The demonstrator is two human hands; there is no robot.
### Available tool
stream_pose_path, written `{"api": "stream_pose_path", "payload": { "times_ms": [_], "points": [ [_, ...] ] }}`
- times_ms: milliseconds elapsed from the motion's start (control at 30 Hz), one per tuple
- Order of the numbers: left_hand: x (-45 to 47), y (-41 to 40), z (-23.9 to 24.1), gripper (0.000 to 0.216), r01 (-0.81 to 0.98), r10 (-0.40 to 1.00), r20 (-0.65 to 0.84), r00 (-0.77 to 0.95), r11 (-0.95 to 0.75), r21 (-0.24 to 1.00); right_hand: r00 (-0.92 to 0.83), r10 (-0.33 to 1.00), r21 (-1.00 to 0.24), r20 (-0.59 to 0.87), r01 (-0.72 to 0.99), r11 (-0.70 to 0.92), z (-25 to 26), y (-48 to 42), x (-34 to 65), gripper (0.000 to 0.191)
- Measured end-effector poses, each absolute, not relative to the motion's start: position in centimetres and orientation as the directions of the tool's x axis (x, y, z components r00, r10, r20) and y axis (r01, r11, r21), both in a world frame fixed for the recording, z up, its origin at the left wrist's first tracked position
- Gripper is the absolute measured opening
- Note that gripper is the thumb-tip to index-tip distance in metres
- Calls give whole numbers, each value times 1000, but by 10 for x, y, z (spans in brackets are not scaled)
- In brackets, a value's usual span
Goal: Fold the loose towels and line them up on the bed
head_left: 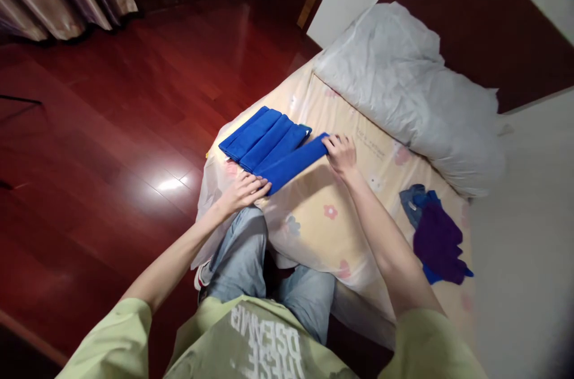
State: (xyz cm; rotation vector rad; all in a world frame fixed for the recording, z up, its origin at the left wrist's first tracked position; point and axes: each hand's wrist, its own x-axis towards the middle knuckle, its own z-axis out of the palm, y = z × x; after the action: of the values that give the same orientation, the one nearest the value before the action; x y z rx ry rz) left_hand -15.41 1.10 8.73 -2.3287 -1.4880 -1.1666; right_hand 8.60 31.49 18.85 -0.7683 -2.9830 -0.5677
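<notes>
On the flowered bed [314, 247], blue cloth [293, 165], right hand [342, 155] pinching one end, left hand [246, 189] atop the other, grip unclear

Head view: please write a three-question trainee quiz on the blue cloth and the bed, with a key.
1. True or false: the left hand and the right hand both touch the blue cloth.
2. What colour is the largest piece in the clothes pile beside the right arm?
A. white
B. purple
C. yellow
3. Fill in: the bed cover is printed with ____.

Key: 1 true; 2 B; 3 flowers.
</notes>
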Motion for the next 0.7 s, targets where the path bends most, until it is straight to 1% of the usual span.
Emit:
{"api": "stream_pose_path", "payload": {
  "times_ms": [67,167,267,433,500,567,633,700],
  "points": [
    [-181,16,87,37,877,718,678,159,-418,238,-898,420,330,134,440,835,188,333,28,38],
    [-212,25,83,38,926,758,644,103,-310,217,-902,411,305,135,432,849,178,347,-40,37],
    [-231,33,77,39,942,804,588,91,-261,211,-888,444,263,119,459,849,163,352,-79,40],
    [-239,46,63,36,965,830,550,88,-209,161,-843,527,167,106,537,827,136,361,-100,45],
    [-235,50,57,36,970,848,527,60,-173,168,-819,568,96,84,574,813,125,366,-102,43],
    [-229,52,53,37,970,870,493,17,-133,203,-805,591,-16,53,591,806,114,370,-101,42],
    [-223,51,53,41,959,886,462,-36,-100,265,-811,583,-154,47,571,806,108,373,-95,43],
    [-216,46,58,48,938,893,441,-90,-72,338,-819,569,-272,76,532,802,109,372,-81,48]
  ]
}}
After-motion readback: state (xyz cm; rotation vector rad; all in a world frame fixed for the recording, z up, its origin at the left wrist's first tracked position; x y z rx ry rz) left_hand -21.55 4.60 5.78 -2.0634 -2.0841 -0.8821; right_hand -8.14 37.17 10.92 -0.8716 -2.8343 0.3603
